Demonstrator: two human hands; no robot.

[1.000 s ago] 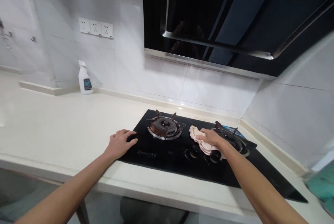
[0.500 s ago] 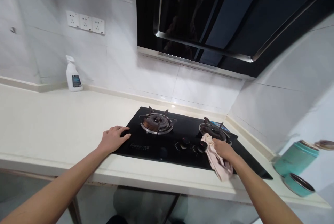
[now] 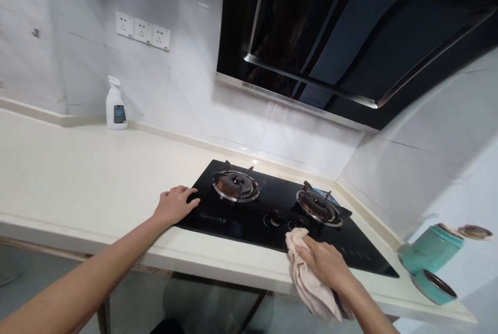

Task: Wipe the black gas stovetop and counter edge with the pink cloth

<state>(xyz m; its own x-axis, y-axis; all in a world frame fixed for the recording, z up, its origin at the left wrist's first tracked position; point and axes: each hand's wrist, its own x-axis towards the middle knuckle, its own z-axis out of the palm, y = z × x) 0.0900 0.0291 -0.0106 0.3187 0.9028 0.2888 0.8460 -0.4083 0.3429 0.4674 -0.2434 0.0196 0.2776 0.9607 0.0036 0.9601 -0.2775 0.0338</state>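
A black glass gas hob [image 3: 249, 222] is set into the pale countertop [image 3: 78, 178], with a left burner [image 3: 235, 186] and a right burner [image 3: 318, 207]. My left hand [image 3: 175, 205] lies flat on the hob's left edge, fingers spread, holding nothing. My right hand [image 3: 324, 261] presses a beige cloth [image 3: 311, 284] against the hob's front edge, near the knobs [image 3: 277, 220]. Part of the cloth hangs down over the counter's front.
A white spray bottle [image 3: 115, 104] stands by the back wall at the left, under a row of wall sockets [image 3: 142, 30]. A black range hood [image 3: 350, 28] hangs over the hob. Teal canisters [image 3: 430, 251] with a loose lid [image 3: 474, 231] sit at the right.
My right hand has dragged the cloth from between the burners, past the right burner, down to the hob's front edge. My left hand has stayed on the left edge.
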